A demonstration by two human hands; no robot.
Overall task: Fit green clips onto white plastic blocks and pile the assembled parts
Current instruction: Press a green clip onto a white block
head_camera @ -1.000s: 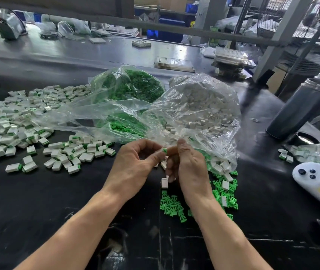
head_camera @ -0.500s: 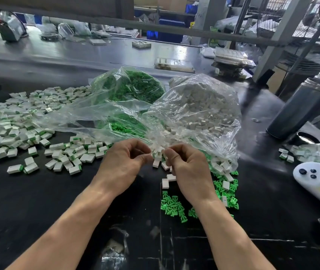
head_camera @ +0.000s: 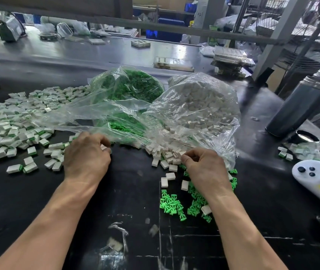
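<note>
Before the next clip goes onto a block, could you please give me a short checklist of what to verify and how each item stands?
1. Loose white blocks within reach of the right hand: ok, they spill from the bag of white blocks.
2. Loose green clips at hand: ok, heaped beside the right wrist.
3. Right hand has a block: cannot tell; its fingertips are curled among the blocks at the bag mouth.
4. Left hand free: cannot tell; its curled fingers hide whatever they hold.
5. Pile of assembled parts reachable: ok, it lies just left of the left hand.
</note>
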